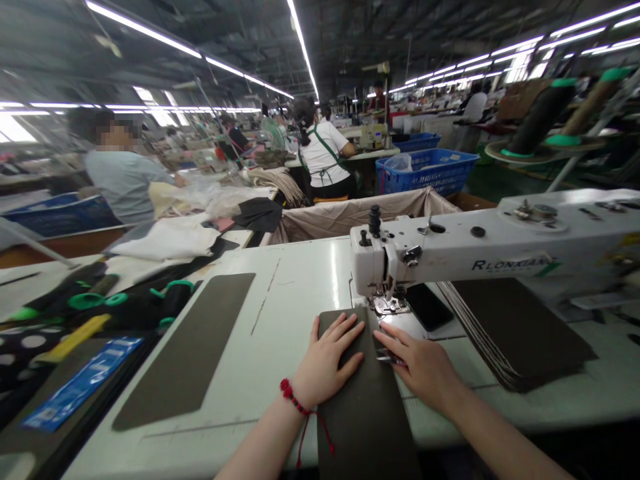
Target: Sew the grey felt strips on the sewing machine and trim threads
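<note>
A long dark olive fabric strip (367, 413) lies on the white table (295, 293), its far end under the presser foot (387, 303) of a white sewing machine (480, 250). My left hand (327, 360) rests flat on the strip's left side, fingers stretched and spread; a red bead bracelet is on that wrist. My right hand (420, 363) lies on the strip's right edge near the needle, fingers extended, with a small metal tool (387, 359) under them.
A second dark strip (193, 347) lies to the left. A stack of dark strips (520, 333) sits right of the machine, beside a black phone (427, 307). Green-ended spools (120, 300) lie left. Blue crates (427, 170) and other people stand behind.
</note>
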Demonstrator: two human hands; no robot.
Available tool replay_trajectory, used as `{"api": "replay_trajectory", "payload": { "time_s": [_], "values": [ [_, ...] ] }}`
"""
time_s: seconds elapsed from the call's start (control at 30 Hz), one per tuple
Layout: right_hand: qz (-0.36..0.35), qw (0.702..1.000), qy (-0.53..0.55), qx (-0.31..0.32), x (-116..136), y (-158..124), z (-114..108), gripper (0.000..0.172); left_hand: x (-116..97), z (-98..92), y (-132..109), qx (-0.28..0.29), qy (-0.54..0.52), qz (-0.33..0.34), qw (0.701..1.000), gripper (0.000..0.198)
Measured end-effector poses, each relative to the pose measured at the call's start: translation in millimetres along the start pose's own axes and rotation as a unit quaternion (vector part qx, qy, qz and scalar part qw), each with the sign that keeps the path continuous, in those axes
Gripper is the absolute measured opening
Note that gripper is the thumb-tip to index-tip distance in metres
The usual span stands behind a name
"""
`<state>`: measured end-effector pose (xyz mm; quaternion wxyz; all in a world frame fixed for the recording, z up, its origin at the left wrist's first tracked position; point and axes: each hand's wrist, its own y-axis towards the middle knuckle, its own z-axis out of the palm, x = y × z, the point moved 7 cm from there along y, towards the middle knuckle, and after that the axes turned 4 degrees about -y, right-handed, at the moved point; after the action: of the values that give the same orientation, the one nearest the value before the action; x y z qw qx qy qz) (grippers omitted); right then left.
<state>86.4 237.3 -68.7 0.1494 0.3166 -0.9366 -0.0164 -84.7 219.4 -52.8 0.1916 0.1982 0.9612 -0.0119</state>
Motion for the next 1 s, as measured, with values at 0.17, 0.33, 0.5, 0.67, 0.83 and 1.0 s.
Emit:
{"api": "replay_trajectory", "payload": {
  "time_s": [0.17, 0.33, 0.5, 0.67, 0.83, 1.0],
  "values": [
    [0.000, 1.000, -0.004, 0.000, 0.1, -0.3, 0.0, 0.061, 1.6, -0.8, 0.6, 0.004, -0.006, -0.008, 1.000, 0.053],
    [0.000, 1.000, -0.008, -0.002, 0.0, 0.0, -0.6, 0.061, 2.0, -2.1, 0.6, 0.005, -0.014, -0.011, 1.000, 0.052],
    [0.001, 1.000, -0.012, 0.000, 0.0, -0.5, -0.4, 0.062, 1.9, -3.7, -0.5, -0.002, -0.017, -0.008, 1.000, 0.051],
    [-0.002, 1.000, -0.012, 0.002, -0.8, -1.5, 0.9, 0.061, 2.4, -4.8, -1.1, -0.015, -0.018, -0.005, 1.000, 0.049],
    [-0.002, 1.000, -0.012, -0.003, -0.2, -1.0, 0.1, 0.059, 2.8, -3.8, -1.3, -0.020, -0.022, -0.005, 1.000, 0.047],
    [-0.002, 1.000, -0.008, -0.002, 0.6, -0.6, -0.6, 0.060, 1.4, -4.8, -1.6, -0.021, -0.017, -0.007, 1.000, 0.043]
  ]
}}
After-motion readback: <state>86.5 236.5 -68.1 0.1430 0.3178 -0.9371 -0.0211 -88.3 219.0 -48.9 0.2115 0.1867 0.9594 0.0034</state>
